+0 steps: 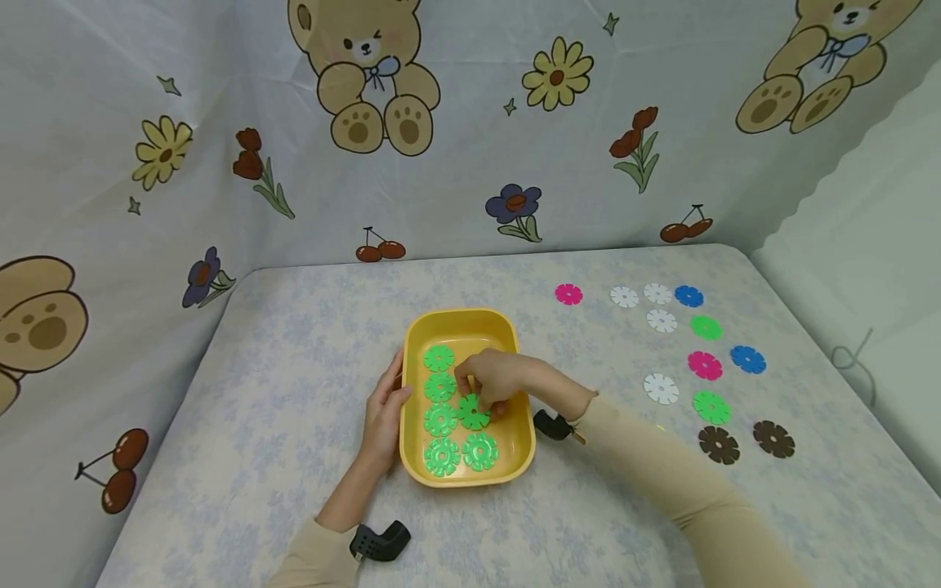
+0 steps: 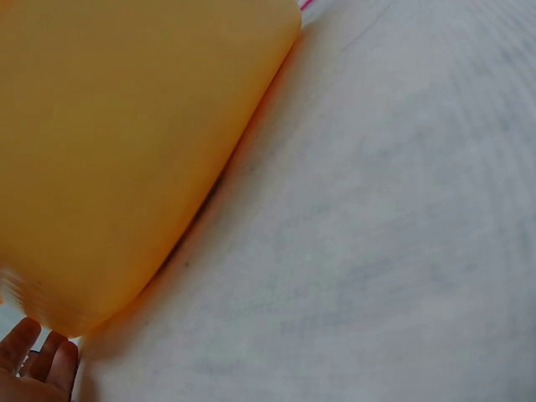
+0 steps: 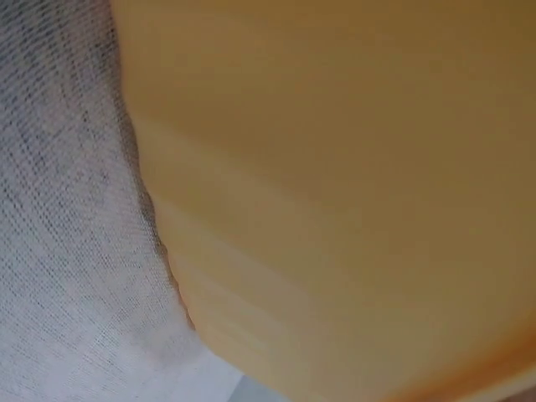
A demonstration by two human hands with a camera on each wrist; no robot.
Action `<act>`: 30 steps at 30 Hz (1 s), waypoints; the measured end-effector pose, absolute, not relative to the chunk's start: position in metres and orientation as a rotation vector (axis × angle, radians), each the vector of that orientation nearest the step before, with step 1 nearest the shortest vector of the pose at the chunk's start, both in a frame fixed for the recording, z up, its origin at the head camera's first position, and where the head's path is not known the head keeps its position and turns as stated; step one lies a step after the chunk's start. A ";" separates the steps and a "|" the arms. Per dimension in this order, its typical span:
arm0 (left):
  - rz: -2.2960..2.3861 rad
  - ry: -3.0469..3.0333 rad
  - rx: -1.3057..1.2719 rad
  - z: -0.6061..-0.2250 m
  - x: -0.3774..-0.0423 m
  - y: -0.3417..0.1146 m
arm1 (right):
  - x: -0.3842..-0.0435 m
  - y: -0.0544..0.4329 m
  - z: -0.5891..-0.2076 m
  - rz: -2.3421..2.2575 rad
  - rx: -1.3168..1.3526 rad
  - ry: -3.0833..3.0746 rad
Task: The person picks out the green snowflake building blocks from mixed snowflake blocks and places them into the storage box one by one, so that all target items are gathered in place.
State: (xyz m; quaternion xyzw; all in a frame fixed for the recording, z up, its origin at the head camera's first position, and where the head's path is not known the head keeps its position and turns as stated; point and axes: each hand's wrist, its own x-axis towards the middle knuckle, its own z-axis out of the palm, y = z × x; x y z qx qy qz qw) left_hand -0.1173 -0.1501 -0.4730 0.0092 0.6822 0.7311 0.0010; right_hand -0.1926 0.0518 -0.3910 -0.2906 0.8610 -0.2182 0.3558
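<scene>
A yellow tray (image 1: 524,457) stands on the table, holding several green notched plastic discs (image 1: 441,419), most of them along its left side. My left hand (image 1: 384,412) lies along the tray's left outer wall, its thumb at the rim. In the left wrist view, fingertips (image 2: 59,360) touch the outside of the tray wall (image 2: 126,151). Inside the tray, my right hand (image 1: 496,377) reaches down and pinches a green notched disc (image 1: 472,412) near the middle row. Only the tray's outer wall (image 3: 318,193) and tablecloth show in the right wrist view; the right fingers are hidden there.
Right of the tray lie scattered notched discs: white (image 1: 661,389), pink (image 1: 705,365), blue (image 1: 748,359), green (image 1: 711,407) and brown (image 1: 718,445). A sliver of yellow (image 1: 661,427) shows beside the right sleeve. A printed curtain (image 1: 456,163) hangs behind the table.
</scene>
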 end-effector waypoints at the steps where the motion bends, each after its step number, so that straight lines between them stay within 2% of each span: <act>1: 2.296 2.140 0.031 -0.473 -0.117 -0.150 | -0.192 0.052 -0.391 -0.556 -0.754 2.228; 30: 2.313 2.134 0.064 -0.473 -0.117 -0.150 | -0.190 0.048 -0.396 -0.453 -0.807 2.297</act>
